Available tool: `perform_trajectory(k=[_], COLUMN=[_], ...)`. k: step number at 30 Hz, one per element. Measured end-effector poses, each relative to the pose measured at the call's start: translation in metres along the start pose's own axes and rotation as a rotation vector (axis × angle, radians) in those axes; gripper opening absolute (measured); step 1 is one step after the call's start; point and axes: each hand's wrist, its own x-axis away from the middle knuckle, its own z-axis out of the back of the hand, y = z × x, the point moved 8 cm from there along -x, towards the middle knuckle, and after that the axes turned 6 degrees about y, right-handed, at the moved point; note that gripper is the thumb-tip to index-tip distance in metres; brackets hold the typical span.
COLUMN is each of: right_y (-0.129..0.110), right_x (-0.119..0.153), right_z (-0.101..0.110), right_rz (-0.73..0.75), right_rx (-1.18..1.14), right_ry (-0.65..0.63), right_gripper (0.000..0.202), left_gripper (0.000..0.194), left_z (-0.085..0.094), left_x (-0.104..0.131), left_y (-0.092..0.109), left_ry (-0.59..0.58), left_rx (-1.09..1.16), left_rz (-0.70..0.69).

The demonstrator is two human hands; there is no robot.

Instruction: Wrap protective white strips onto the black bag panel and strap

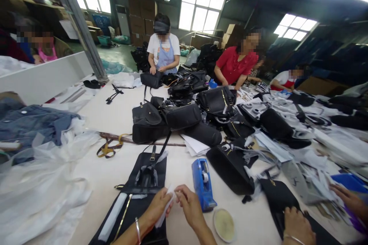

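My left hand [158, 207], with a bangle at the wrist, is closed around a folded strip of thin white paper [163, 212]. My right hand [189, 203] is pinched at the strip's upper right edge. Both hands are over a black bag [146, 199] that lies flat, with a gold zipper [124, 214] and a buckled strap. A rolled white paper piece [113, 216] rests along the zipper. Just right of my right hand stands a blue tape dispenser [204, 185], and nearer me a round dish [224, 225] with a pale yellowish surface.
Black bags [184, 116] are heaped across the table's middle. White wrapping [51, 187] and denim [31, 120] cover the left side. At right, a co-worker's hand [299, 226] rests on a black bag. Other people work across the table beside a slanted metal post [77, 23].
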Motion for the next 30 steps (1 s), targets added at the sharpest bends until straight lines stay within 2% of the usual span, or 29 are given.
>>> perform_trajectory(k=[4,7,10,12,17,20,22,26,30], right_y=[-0.012,-0.012,-0.006,0.004,0.052,0.074,0.08,0.067,0.042], right_x=[-0.014,-0.017,-0.021,-0.024,-0.024,-0.019,-0.016,-0.016,-0.026], right_z=[-0.008,-0.007,-0.004,-0.006,-0.036,-0.053,-0.051,-0.029,-0.033], right_rz=[0.115,0.14,0.108,0.045,-0.197,-0.267,-0.281,-0.26,-0.208], right_rx=[0.149,0.209,0.156,0.014,-0.419,-0.486,-0.466,-0.397,-0.305], right_ry=[-0.089,-0.141,-0.126,-0.104,-0.016,0.008,0.035,0.111,-0.064], right_gripper=[0.023,0.023,0.041,0.05,0.046,0.046,0.045,0.046,0.035], left_gripper=[0.038,0.035,0.031,0.029,0.027,0.028,0.03,0.056,0.076], left_z=[0.002,0.002,-0.003,-0.005,-0.005,-0.001,0.003,0.002,-0.01], left_x=[0.003,0.006,0.007,0.008,0.007,0.006,0.005,0.004,-0.001], left_y=[0.005,0.008,0.014,0.016,0.014,0.01,0.008,0.005,0.01], left_ry=[-0.021,-0.061,-0.137,-0.172,-0.224,-0.239,-0.229,-0.199,-0.21], left_rx=[0.026,0.059,0.105,0.157,0.397,0.506,0.527,0.44,0.229], left_rz=[0.002,0.009,-0.002,0.016,0.183,0.252,0.268,0.247,0.142])
